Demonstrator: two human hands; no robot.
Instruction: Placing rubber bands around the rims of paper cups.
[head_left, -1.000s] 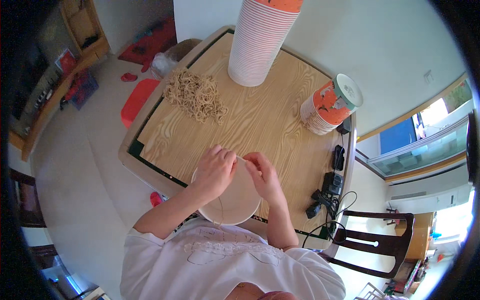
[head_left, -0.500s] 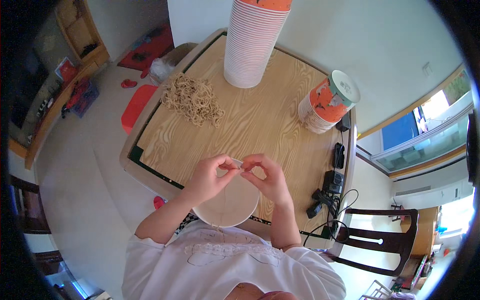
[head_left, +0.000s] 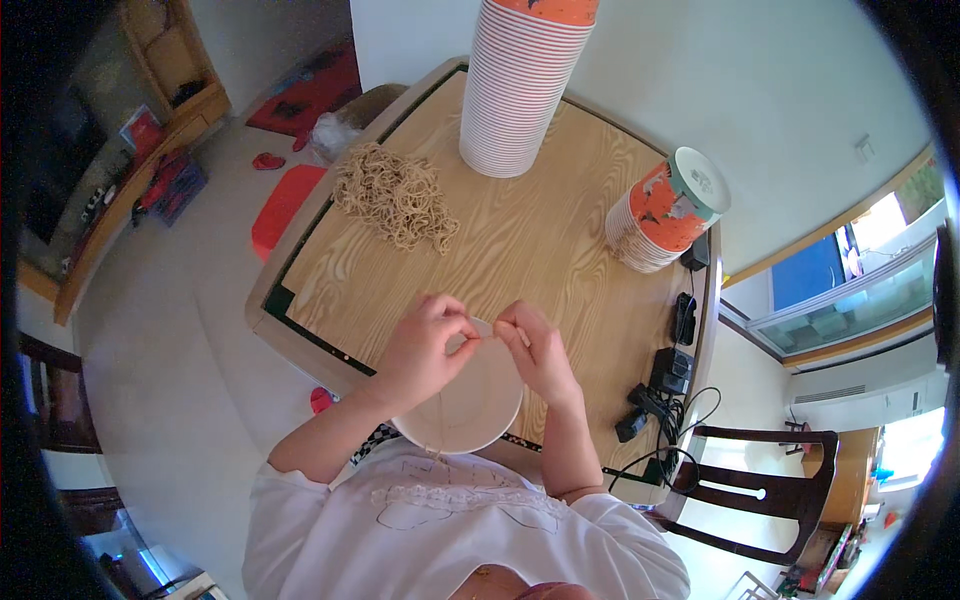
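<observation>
Both hands pinch one thin rubber band: left hand point(head_left: 425, 350) and right hand point(head_left: 535, 350) stretch the rubber band point(head_left: 487, 338) just above the white paper bowl point(head_left: 470, 405) beneath them. Next, probably, seating it calls for even tension.

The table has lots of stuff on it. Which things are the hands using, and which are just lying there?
In use:
left hand
right hand
thin string pinched between them
round white lid under the hands

Just lying about:
tall cup stack
tipped cup stack
pile of tan strings
black chargers and cables
</observation>
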